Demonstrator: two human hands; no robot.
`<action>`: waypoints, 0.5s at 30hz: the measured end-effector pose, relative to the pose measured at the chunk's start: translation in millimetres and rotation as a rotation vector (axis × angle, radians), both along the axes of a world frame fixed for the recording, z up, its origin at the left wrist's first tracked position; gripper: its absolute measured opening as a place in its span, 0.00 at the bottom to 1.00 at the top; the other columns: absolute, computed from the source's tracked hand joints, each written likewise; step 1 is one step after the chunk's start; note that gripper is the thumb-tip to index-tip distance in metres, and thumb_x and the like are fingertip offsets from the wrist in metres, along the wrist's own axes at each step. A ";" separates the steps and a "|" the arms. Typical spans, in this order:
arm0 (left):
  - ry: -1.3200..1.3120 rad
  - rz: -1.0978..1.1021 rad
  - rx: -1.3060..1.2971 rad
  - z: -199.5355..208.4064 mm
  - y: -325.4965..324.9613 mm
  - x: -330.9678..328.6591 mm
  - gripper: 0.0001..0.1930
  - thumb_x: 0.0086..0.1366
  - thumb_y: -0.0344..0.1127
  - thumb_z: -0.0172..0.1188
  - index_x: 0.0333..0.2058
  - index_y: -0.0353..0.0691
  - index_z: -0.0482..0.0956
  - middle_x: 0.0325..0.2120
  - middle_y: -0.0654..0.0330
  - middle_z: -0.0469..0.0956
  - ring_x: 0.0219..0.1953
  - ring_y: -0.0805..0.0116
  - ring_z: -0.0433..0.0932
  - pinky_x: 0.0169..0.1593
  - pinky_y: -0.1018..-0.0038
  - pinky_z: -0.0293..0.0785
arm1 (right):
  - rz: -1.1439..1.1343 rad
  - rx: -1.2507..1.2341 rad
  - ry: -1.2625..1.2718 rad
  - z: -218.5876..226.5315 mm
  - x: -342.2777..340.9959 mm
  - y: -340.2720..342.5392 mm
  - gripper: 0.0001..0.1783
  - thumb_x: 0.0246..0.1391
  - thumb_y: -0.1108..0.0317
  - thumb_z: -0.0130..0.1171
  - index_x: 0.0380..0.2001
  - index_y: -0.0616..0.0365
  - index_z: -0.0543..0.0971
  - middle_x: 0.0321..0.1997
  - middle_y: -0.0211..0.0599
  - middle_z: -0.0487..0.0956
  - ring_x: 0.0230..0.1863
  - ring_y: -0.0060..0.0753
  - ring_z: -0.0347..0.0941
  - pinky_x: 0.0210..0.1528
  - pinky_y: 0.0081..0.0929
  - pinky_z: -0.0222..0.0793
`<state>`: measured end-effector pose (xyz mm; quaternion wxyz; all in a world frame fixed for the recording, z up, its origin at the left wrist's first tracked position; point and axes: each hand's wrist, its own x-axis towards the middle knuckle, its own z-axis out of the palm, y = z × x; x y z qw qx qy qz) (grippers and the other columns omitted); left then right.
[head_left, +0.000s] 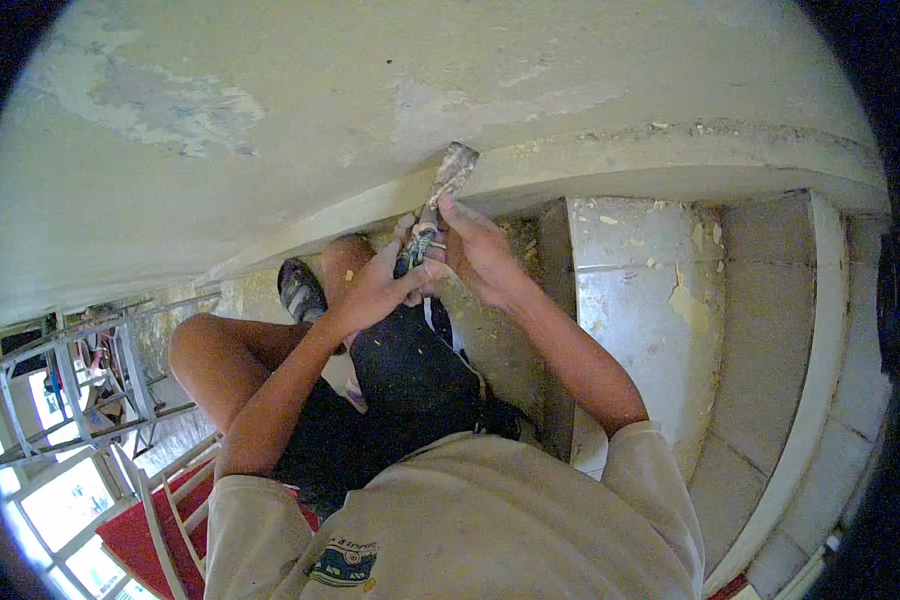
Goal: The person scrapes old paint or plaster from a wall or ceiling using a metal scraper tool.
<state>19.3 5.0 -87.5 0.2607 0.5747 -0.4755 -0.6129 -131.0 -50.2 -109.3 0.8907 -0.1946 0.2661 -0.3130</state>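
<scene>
A scraper [454, 171] with a flat blade, smeared with pale residue, points up and away towards the wall. Its dark handle looks wrapped with cord or wire. Around the handle my left hand [378, 288] is closed, fingers curled. My right hand [484, 258] grips the same tool from the other side, its thumb against the base of the blade. Both hands are together above my lap, and the blade tip appears close to the wall's ledge; I cannot tell whether it touches.
The pale wall [300, 60] ahead has peeled patches. A raised ledge [610, 165] runs along its foot. To the right, tiled stairs [630, 330] hold paint flakes. At left stand a metal frame [65, 365], red cloth [150, 530] and white rails. My sandalled foot [300, 290] rests near the wall.
</scene>
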 end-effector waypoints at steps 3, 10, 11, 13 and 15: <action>-0.577 -0.151 -0.313 8.6 0.8 -1.6 0.29 0.61 0.44 0.50 0.55 0.35 0.53 0.26 0.55 0.75 0.23 0.64 0.75 0.29 0.73 0.70 | -0.091 -0.012 0.148 -8.9 10.2 -2.5 0.20 0.58 0.52 0.41 0.41 0.58 0.68 0.35 0.34 0.72 0.37 0.28 0.70 0.41 0.25 0.67; -0.814 0.014 -0.516 -17.5 4.7 2.9 0.25 0.58 0.46 0.51 0.48 0.35 0.62 0.26 0.47 0.76 0.29 0.47 0.74 0.41 0.61 0.64 | -0.190 0.037 -0.048 -13.4 31.1 5.6 0.20 0.59 0.51 0.38 0.39 0.57 0.68 0.33 0.34 0.72 0.34 0.27 0.69 0.38 0.25 0.65; -0.925 0.004 -0.604 -20.0 4.5 3.8 0.24 0.57 0.47 0.51 0.47 0.35 0.63 0.26 0.47 0.76 0.30 0.47 0.74 0.42 0.60 0.63 | -0.224 0.027 -0.079 -12.4 33.4 7.0 0.20 0.58 0.51 0.39 0.36 0.57 0.69 0.30 0.34 0.72 0.33 0.27 0.68 0.37 0.25 0.65; -1.034 -0.008 -0.690 -21.4 3.1 6.0 0.24 0.57 0.47 0.51 0.46 0.36 0.64 0.26 0.47 0.76 0.31 0.48 0.74 0.42 0.59 0.62 | -0.259 0.021 -0.108 -11.5 36.7 7.6 0.19 0.58 0.52 0.41 0.34 0.58 0.70 0.27 0.33 0.72 0.31 0.27 0.68 0.35 0.24 0.64; -0.954 -0.028 -0.665 -18.9 0.1 8.3 0.25 0.56 0.48 0.52 0.46 0.36 0.64 0.26 0.46 0.76 0.30 0.48 0.74 0.39 0.58 0.62 | -0.317 0.038 -0.042 -11.2 38.7 8.2 0.20 0.59 0.51 0.39 0.32 0.58 0.69 0.27 0.34 0.72 0.30 0.27 0.68 0.35 0.25 0.65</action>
